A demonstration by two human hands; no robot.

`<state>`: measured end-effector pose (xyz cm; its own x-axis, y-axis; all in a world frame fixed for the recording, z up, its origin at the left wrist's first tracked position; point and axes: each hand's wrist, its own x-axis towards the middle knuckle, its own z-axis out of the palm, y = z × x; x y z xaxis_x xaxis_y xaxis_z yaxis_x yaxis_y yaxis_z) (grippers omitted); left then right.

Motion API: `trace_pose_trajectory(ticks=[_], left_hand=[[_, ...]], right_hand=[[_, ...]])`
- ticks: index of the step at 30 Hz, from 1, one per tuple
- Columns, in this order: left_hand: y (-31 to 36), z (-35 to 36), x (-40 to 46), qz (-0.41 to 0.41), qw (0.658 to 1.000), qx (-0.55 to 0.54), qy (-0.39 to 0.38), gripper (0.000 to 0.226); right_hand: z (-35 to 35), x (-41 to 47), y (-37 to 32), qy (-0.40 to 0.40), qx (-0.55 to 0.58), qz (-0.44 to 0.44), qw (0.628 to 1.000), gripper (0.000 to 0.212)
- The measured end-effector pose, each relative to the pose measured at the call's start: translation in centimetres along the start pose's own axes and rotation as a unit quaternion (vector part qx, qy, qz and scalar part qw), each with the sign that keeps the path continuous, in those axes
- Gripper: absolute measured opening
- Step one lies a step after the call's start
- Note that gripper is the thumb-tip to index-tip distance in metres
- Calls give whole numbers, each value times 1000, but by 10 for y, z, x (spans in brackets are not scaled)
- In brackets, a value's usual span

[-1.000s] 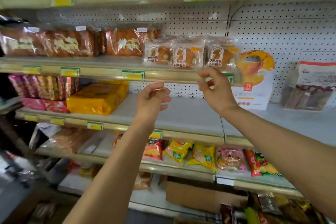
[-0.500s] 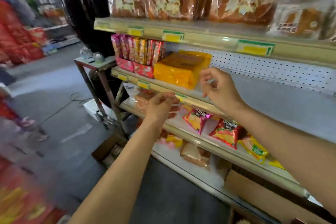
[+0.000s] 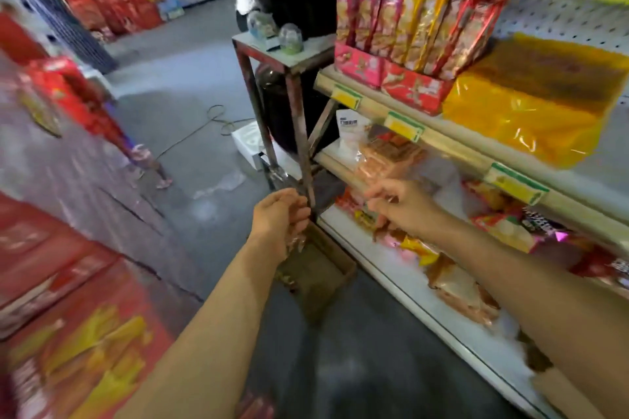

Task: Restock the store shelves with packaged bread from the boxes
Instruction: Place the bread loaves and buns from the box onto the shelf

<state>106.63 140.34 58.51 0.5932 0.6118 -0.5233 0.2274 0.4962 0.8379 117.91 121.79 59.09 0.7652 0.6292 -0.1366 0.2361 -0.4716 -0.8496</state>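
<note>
My left hand [image 3: 280, 218] hangs in the middle of the view, above an open brown cardboard box [image 3: 320, 277] on the floor, its fingers loosely curled and holding nothing. My right hand [image 3: 401, 206] is level with it to the right, in front of the lower shelves, also empty with relaxed fingers. Packaged bread [image 3: 388, 155] in clear wrap lies on the shelf just behind my right hand. Another bread pack [image 3: 463, 292] lies on the bottom shelf [image 3: 401, 282]. The view is blurred.
A metal stand [image 3: 296, 78] with two small globes stands at the shelf's end. Pink and gold snack packs [image 3: 412, 24] and a yellow pack [image 3: 531, 112] fill the shelf above. Red cartons [image 3: 68, 316] are stacked at the left. A cable lies on the grey floor [image 3: 204, 146].
The view has swung left and down from the bread shelf toward the floor. Both hands have come down from shelf height to low in front of the bottom shelves, still empty.
</note>
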Motion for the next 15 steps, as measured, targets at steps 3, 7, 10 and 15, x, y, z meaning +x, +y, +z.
trace_pose_trajectory(ticks=[3, 7, 10, 15], left_hand=[[-1, -24, 34, -26, 998, -30, 43, 9], [-8, -48, 86, -60, 993, -48, 89, 7], [-12, -61, 135, -81, 987, -81, 115, 9], [-28, -74, 227, -109, 974, -118, 158, 10]], right_hand=[[30, 40, 8, -52, -5, 21, 998, 17], [63, 99, 17, -109, -14, 51, 993, 13], [91, 150, 24, -165, -16, 82, 983, 14], [144, 239, 52, -237, -3, 130, 963, 11]])
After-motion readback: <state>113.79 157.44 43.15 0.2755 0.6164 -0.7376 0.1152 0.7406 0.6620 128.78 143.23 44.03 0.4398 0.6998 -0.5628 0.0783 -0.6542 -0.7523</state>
